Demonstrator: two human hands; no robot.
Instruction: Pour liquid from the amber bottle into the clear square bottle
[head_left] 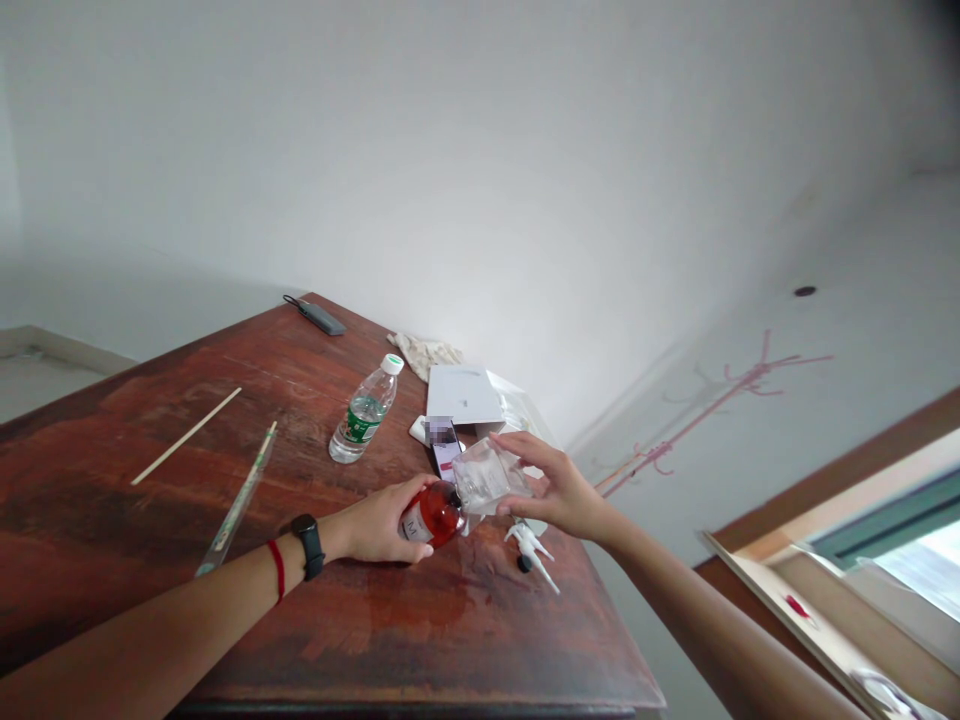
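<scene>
Head view: the left hand point(382, 525) is wrapped around a small red bottle point(433, 516) lying tilted on the worktop point(150, 440), and the right hand point(559, 490), fingers half spread, pinches a clear plastic bag point(487, 478) just above the bottle's mouth. With the bottle on its side near the worktop's right edge, its contents could spill if the cap is off; a white pump nozzle point(532, 548) lies just beside it. Farther off stand a water bottle point(365, 410) and a phone point(444, 447).
</scene>
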